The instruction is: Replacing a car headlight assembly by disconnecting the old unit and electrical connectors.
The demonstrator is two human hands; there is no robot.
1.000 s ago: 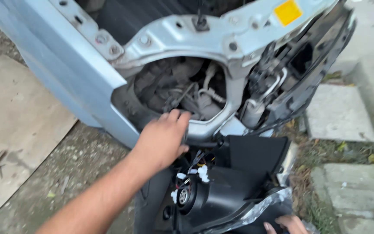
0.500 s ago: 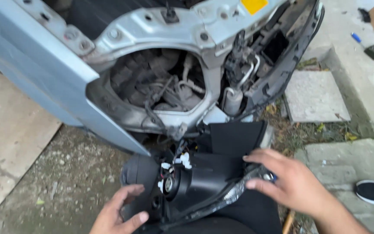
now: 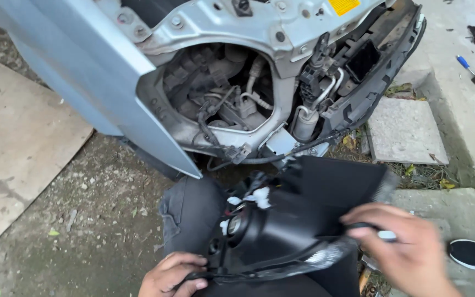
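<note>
Gravel ground (image 3: 100, 220) lies open at left beside a flat board (image 3: 17, 143). The left hand (image 3: 172, 273) grips the near edge of the black plastic headlamp (image 3: 287, 231), held over the lap below the silver car's (image 3: 100, 71) empty socket. The right hand (image 3: 408, 250) clasps its right end.

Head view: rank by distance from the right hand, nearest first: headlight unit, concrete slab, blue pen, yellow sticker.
From the right hand:
1. Headlight unit, in its grip, lower centre.
2. Concrete slab, on the ground directly above the hand in the picture.
3. Blue pen and yellow sticker: both far, too close to call; pen at upper right, sticker at top edge on the car's frame.
</note>
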